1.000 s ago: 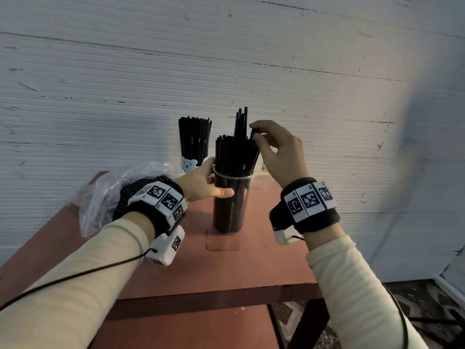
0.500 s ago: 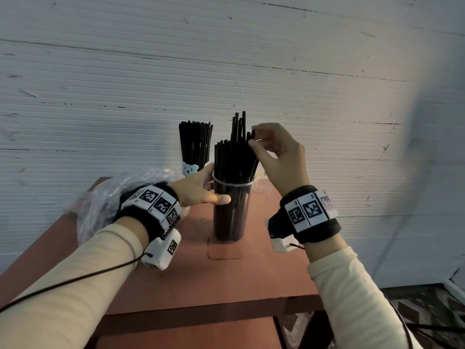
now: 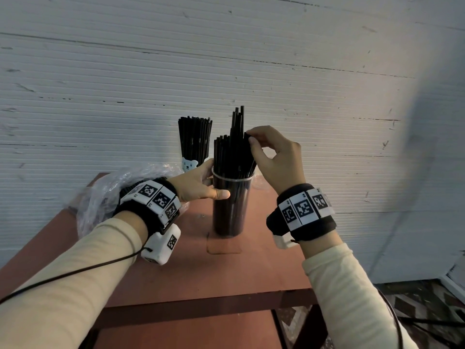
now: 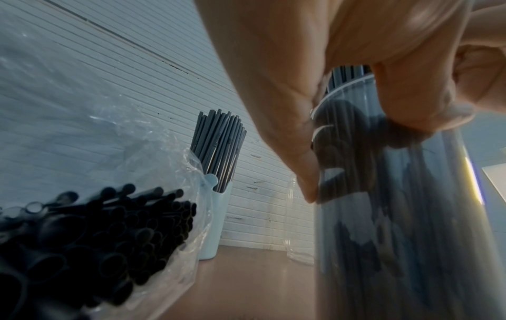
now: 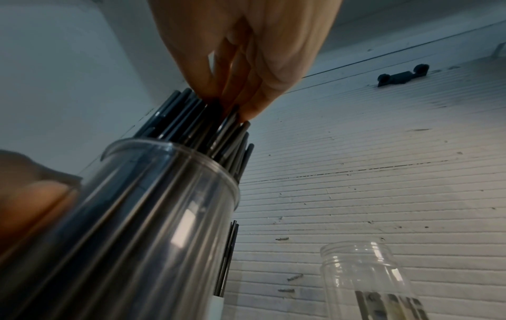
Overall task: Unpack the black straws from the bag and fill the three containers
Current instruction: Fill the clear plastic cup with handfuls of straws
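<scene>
A white wall (image 3: 226, 59) with thin lines stood behind a reddish-brown wooden table (image 3: 226, 278). The dark patterned floor (image 3: 427, 311) showed at the right.
</scene>
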